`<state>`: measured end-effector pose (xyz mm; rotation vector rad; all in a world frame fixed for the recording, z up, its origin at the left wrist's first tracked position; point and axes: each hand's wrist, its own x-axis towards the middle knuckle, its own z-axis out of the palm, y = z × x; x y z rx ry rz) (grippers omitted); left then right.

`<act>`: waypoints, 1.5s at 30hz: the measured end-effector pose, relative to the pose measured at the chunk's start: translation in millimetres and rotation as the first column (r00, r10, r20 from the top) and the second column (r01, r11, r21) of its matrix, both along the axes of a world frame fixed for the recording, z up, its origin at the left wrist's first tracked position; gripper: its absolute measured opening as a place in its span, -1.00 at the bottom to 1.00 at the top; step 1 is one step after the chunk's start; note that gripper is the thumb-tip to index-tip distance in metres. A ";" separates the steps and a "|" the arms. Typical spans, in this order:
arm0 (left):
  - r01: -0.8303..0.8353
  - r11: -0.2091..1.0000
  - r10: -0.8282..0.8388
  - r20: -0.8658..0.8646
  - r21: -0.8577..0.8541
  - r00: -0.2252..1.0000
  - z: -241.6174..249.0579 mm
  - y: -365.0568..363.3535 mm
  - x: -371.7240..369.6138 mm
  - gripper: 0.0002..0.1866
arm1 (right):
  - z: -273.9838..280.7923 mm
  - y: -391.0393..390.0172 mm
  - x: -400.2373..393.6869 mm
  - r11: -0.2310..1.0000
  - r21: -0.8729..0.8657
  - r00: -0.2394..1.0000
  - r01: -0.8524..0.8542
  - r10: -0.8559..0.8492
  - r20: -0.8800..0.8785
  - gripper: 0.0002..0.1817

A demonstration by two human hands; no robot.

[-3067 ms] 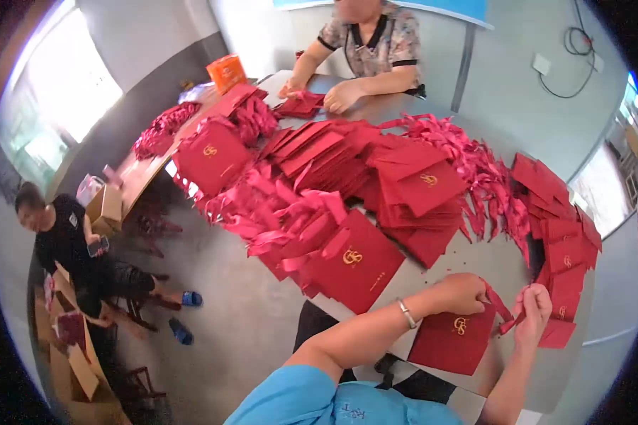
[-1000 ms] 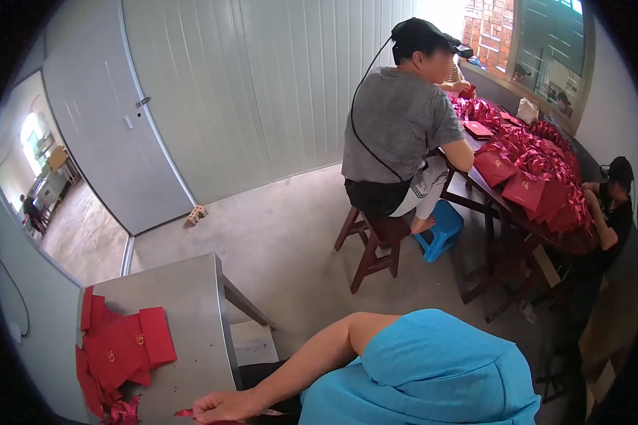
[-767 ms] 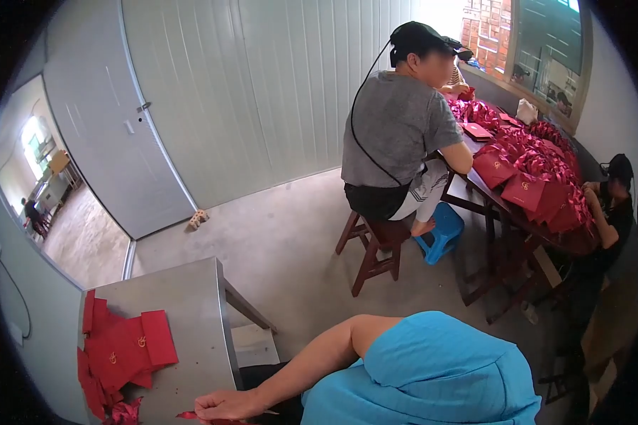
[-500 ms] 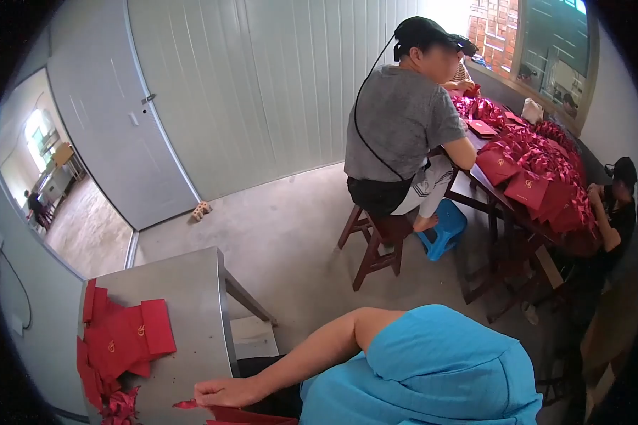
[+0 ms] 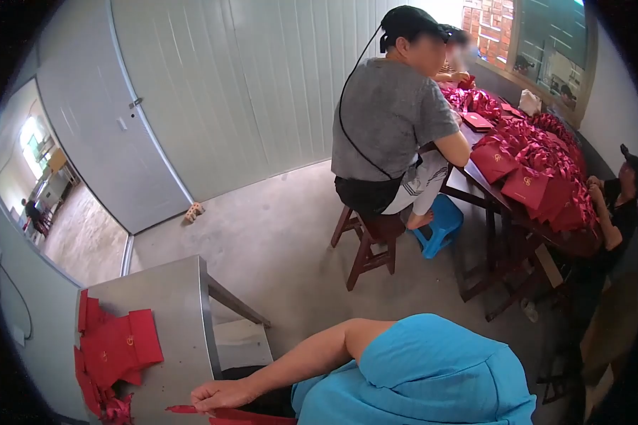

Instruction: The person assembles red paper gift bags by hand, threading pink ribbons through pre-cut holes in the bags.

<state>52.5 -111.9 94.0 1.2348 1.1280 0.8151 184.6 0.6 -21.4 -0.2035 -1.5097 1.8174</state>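
My right hand (image 5: 220,397) is closed at the bottom of the view, fingers wrapped round a red ribbon (image 5: 181,409) whose short end sticks out to the left. Just under the hand, the top edge of a red paper item (image 5: 252,417) shows; most of it is cut off by the frame. To the left, several red gift bags (image 5: 117,347) with gold emblems lie overlapping on a metal table (image 5: 184,312). Crumpled dark-red ribbon (image 5: 118,409) lies at their lower end. My left hand is out of the frame.
A person in grey (image 5: 397,120) sits on a wooden stool (image 5: 368,248) beside a long table piled with red bags (image 5: 528,185) and ribbons. Other people are at its far end and right side. A blue plastic stool (image 5: 443,223) stands below. An open doorway (image 5: 85,212) is at left.
The view has shifted slightly, so the door, metal table and seated person appear farther left. My right hand keeps its grip on the ribbon and has hardly moved.
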 end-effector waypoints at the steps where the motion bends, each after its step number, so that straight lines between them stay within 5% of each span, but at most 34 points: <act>1: -0.040 0.999 0.041 -0.075 0.015 0.996 -3.2 -8.4 -0.8 -0.67 | -11.3 1.6 -1.1 0.997 0.039 0.997 0.072 -0.072 0.014 -0.79; 3: 0.163 0.798 0.157 -0.462 0.580 0.873 -23.0 -30.0 -10.4 -0.43 | -35.9 11.4 -5.6 0.991 0.019 0.990 0.136 -0.135 -0.036 -0.84; 4: -0.237 0.944 0.300 -0.295 0.229 0.907 -33.7 1.4 0.2 -0.68 | -37.9 9.8 -1.5 0.992 0.020 0.992 0.123 -0.122 -0.028 -0.86; 5: -0.128 0.983 0.173 -0.414 0.134 0.894 -20.3 -2.6 0.3 -0.71 | -41.1 10.6 2.9 0.993 0.053 0.994 0.105 -0.104 -0.018 -0.87; 7: -0.202 0.966 0.235 -0.236 0.159 0.943 -6.4 -8.3 20.1 -0.82 | -35.2 5.1 9.9 0.989 -0.146 1.000 0.002 -0.002 -0.003 -0.87; 9: -0.169 0.970 0.221 -0.360 0.172 0.906 -24.9 -7.2 4.7 -0.77 | -29.4 5.8 12.6 0.975 -0.212 0.995 -0.072 0.083 0.046 -0.81; 13: -0.262 0.965 0.262 -0.161 0.025 0.952 -26.6 -21.6 0.5 -0.82 | 9.6 -0.1 9.1 0.902 -0.319 0.955 -0.292 0.295 -0.041 -0.83; 14: -0.237 0.971 0.239 -0.055 0.035 0.970 -28.3 -23.0 -3.1 -0.84 | 18.2 1.2 6.8 0.912 -0.249 0.943 -0.326 0.331 -0.023 -0.83; 24: -0.315 0.949 0.315 -0.114 0.014 0.942 -13.7 -54.1 -15.7 -0.82 | 0.7 -3.6 -27.8 0.951 -0.017 0.942 -0.309 0.308 0.133 -0.90; 28: -0.342 0.938 0.347 0.091 -0.065 0.934 -34.9 -70.8 -18.3 -0.80 | -0.1 -16.4 -37.5 0.887 0.022 0.875 -0.461 0.450 0.181 -0.89; 30: -0.411 0.909 0.417 0.113 -0.075 0.902 -44.2 -81.4 -21.5 -0.80 | 9.7 -23.4 -36.0 0.952 0.047 0.926 -0.303 0.282 0.252 -0.88; 33: -0.500 0.857 0.513 0.122 -0.125 0.850 -55.0 -90.8 -28.3 -0.82 | 27.1 -23.7 -36.8 0.946 0.122 0.935 -0.300 0.267 0.232 -0.87; 35: -0.517 0.846 0.526 0.041 -0.133 0.850 -53.1 -92.2 -28.3 -0.86 | 35.9 -20.3 -42.0 0.906 0.256 0.938 -0.337 0.301 0.171 -0.87; 37: -0.542 0.830 0.557 0.139 -0.128 0.819 -62.7 -98.0 -31.5 -0.86 | 52.8 -20.9 -48.2 0.668 0.642 0.926 -0.376 0.267 0.265 -0.89; 39: -0.559 0.820 0.572 0.227 -0.122 0.788 -68.6 -99.7 -36.2 -0.86 | 43.0 -19.1 -57.4 0.651 0.640 0.913 -0.408 0.311 0.266 -0.89; 41: -0.574 0.802 0.596 0.289 -0.164 0.749 -73.3 -103.5 -35.8 -0.82 | 35.6 -19.2 -62.5 0.769 0.394 0.864 -0.503 0.434 0.255 -0.89; 45: -0.624 0.766 0.632 0.367 -0.158 0.683 -86.3 -115.2 -37.0 -0.77 | 28.9 -22.8 -78.3 0.714 0.357 0.798 -0.602 0.541 0.266 -0.89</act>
